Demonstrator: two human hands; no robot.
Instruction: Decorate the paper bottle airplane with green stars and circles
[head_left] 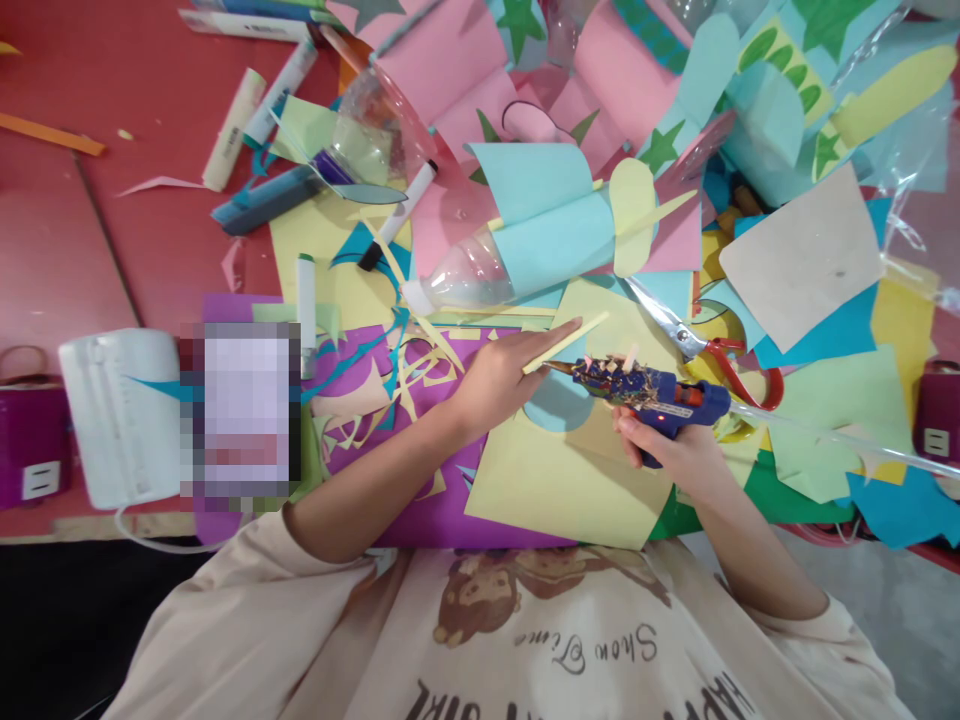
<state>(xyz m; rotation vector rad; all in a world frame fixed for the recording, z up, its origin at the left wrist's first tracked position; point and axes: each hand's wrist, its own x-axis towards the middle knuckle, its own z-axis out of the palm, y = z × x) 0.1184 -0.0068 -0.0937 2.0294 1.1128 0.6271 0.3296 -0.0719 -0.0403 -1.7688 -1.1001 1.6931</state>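
My right hand (664, 450) is wrapped round the handle of a blue glue gun (637, 385), its body littered with paper bits and a clear glue stick (840, 437) running out of its back. The nozzle points left and meets, or nearly meets, a narrow pale yellow paper strip (574, 342). That strip is pinched in my left hand (499, 375). Beneath both hands lie a pale yellow sheet (570, 480) and a light blue paper piece (559, 400). Just beyond them rests a plastic bottle (472, 272) wrapped in light blue paper (562, 240), with yellow paper fins at its base.
Red-handled scissors (724, 365) lie right of the bottle. Paper scraps (367, 390) cover the purple sheet at left. Several markers (232, 130) lie at the back left. A white corded box (124, 415) stands at far left. Pink paper-wrapped bottles (450, 60) crowd the back.
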